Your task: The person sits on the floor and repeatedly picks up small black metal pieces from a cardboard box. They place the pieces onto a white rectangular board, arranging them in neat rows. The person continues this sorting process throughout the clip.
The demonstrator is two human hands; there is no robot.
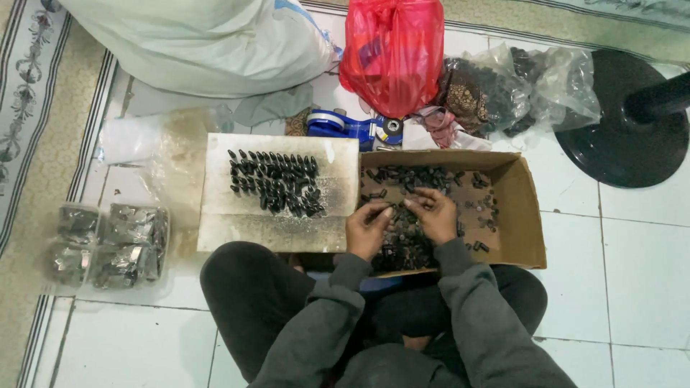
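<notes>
Your two hands work inside one cardboard box [521, 215].
Left hand [368, 228] and right hand [433, 214] each pinch small black parts [402, 179]; one white board [277, 230] lies alongside.

We see a floor of large white glazed tiles [640, 273] with thin grey grout lines. Far out on the left-hand side lies a beige woven rug with a dark striped floral border [32, 108]. Up beyond the reach of both hands, a second patterned strip [560, 21] runs along the top edge, perhaps another rug. Off to the right stands a round black pedestal base with a dark pole [625, 122]. Light is even and soft.
</notes>
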